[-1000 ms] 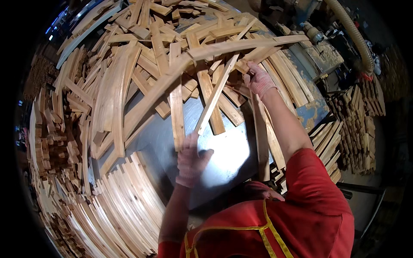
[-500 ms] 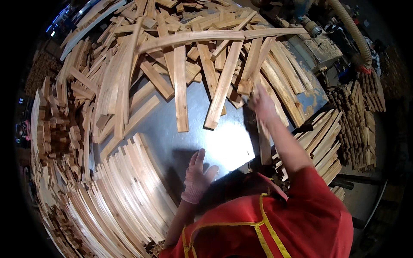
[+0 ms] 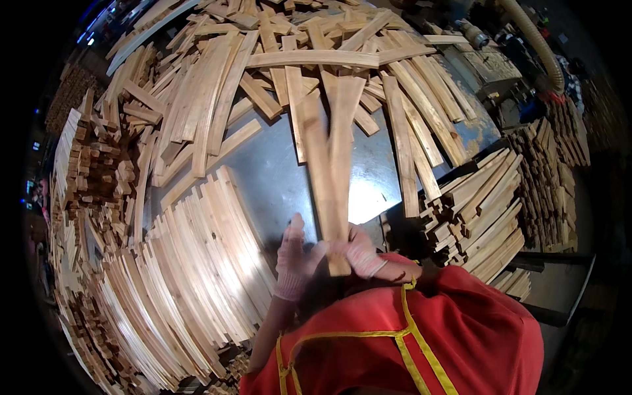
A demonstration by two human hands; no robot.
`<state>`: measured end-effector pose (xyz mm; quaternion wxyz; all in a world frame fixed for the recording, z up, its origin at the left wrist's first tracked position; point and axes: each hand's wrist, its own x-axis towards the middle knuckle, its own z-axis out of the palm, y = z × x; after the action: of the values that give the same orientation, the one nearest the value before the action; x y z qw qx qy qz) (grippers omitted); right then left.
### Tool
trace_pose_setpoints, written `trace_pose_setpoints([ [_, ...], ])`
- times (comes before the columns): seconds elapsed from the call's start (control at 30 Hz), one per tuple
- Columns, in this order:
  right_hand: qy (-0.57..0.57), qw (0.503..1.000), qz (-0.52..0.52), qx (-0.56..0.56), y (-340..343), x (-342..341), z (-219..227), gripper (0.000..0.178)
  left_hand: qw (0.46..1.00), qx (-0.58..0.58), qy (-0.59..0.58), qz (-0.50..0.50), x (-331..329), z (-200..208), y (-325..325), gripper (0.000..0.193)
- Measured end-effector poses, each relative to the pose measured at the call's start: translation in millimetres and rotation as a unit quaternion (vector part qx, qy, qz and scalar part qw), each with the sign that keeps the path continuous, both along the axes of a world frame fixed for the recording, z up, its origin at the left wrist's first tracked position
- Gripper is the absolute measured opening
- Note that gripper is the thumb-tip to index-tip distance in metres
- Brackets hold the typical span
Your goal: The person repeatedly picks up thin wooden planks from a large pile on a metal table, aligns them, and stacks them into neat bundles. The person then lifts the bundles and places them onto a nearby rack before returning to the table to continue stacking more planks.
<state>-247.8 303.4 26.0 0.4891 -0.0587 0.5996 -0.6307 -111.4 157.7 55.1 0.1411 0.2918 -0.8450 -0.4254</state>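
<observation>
Two wooden boards, one blurred by motion (image 3: 318, 164) and one beside it (image 3: 343, 125), converge at their near ends in front of my body. My right hand (image 3: 362, 251), in a pale knit glove, is closed around these near ends. Their far ends overlap the pile of loose boards. Just left of them is my gloved left hand (image 3: 293, 258), fingers stretched up and thumb out toward the boards. Whether the thumb touches the wood I cannot tell.
A grey metal table (image 3: 263, 168) lies under the work. Loose boards (image 3: 204, 99) heap across its far side. A neat row of boards (image 3: 210, 257) stands at the near left. More stacked boards (image 3: 494, 204) lie at the right, near a ribbed hose (image 3: 540, 43).
My right hand has come back from the far right of the pile toward my body, bringing boards with it. My left hand has stayed nearly in place.
</observation>
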Motion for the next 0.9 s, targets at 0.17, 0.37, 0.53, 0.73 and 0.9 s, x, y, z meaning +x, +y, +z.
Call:
trace_pose_setpoints([
  [0.17, 0.284, 0.889, 0.328, 0.146, -1, 30, 40, 0.076, 0.962, -0.068, -0.197, 0.177, -48, -3, -18, 0.094],
  [0.37, 0.522, 0.833, 0.104, 0.152, -16, -137, 6, 0.061, 0.955, -0.024, -0.143, 0.259, -27, -9, -30, 0.070],
  [0.53, 0.545, 0.672, 0.130, 0.485, 31, -245, 14, 0.092, 0.869, -0.397, -0.215, 0.201, -2, -43, -20, 0.052],
  [0.73, -0.192, 0.969, -0.090, -0.124, 65, -276, -10, 0.052, 0.865, -0.339, -0.314, 0.194, -6, -16, -41, 0.054],
  [0.9, -0.166, 0.972, -0.025, -0.162, 20, -246, 26, 0.061, 0.979, -0.106, -0.133, 0.116, -48, 18, -29, 0.066],
])
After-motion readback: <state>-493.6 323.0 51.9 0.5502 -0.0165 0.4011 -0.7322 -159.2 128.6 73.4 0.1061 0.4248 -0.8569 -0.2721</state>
